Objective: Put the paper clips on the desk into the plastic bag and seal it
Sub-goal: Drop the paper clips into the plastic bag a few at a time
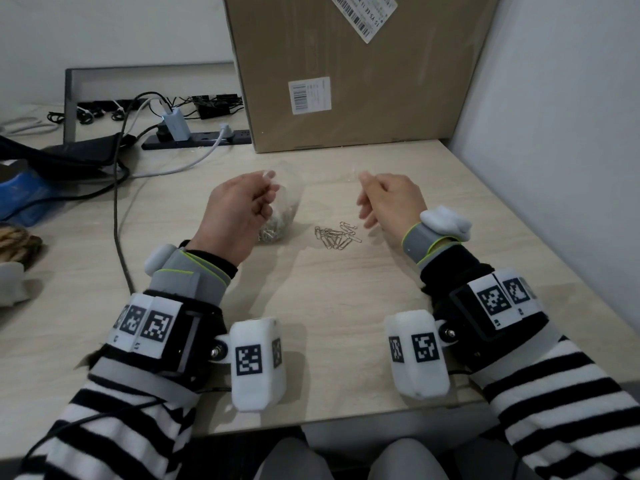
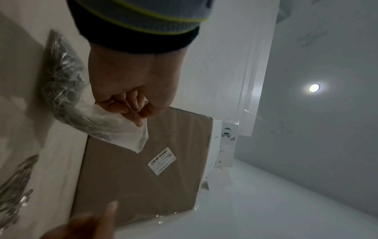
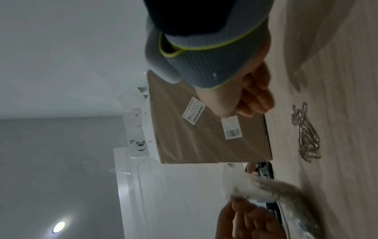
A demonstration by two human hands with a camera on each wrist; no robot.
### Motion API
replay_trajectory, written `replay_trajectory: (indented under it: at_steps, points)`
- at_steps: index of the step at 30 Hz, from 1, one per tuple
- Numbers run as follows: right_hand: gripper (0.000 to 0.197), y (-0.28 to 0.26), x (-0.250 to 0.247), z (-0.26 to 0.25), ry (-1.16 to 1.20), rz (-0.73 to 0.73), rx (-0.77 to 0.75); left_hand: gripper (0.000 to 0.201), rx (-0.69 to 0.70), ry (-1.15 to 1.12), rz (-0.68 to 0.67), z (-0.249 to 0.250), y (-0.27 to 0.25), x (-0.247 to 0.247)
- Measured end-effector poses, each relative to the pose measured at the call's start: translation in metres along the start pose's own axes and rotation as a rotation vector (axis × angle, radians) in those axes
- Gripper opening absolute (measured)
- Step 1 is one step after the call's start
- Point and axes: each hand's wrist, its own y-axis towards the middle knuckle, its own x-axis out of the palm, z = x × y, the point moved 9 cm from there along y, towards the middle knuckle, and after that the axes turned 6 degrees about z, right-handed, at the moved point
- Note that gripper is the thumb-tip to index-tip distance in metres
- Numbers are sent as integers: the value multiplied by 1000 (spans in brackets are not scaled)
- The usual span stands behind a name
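A clear plastic bag (image 1: 281,216) with a heap of paper clips in its bottom rests on the desk (image 1: 329,306). My left hand (image 1: 268,177) pinches its top corner between thumb and fingers; the left wrist view shows that pinch (image 2: 141,120) on the bag (image 2: 92,122). My right hand (image 1: 362,178) is raised at the same height, thumb and forefinger pinched on the faint far end of the bag's top edge, other fingers loosely curled (image 3: 253,103). Several loose paper clips (image 1: 337,237) lie on the desk between the hands, also in the right wrist view (image 3: 306,134).
A big cardboard box (image 1: 346,81) stands at the back of the desk. A white wall (image 1: 554,133) closes the right side. A power strip (image 1: 197,137) with chargers, cables and a dark pouch (image 1: 86,150) lies at the back left.
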Motion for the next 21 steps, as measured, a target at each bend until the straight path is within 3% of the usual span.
replay_trajectory:
  at_steps: [4, 9, 11, 16, 19, 21]
  points:
    - [50, -6, 18, 30, -122, -262, 189, 14, -13, -67, 59, 4, 8, -15]
    - [41, -13, 40, 22, 95, -380, 191, 15, -17, -21, 55, -1, 9, -14]
    - [37, -12, 42, 17, 145, -370, 154, 15, -14, -15, 51, -1, 9, -13]
    - [36, 5, 13, 19, -64, -89, 15, 15, -10, -15, 61, -1, 11, -17]
    - [46, 7, 16, 25, -298, -125, -21, 15, -5, -3, 60, -1, 11, -17]
    - [44, 2, 27, 24, -226, -199, -2, 15, -7, 4, 57, -2, 11, -16]
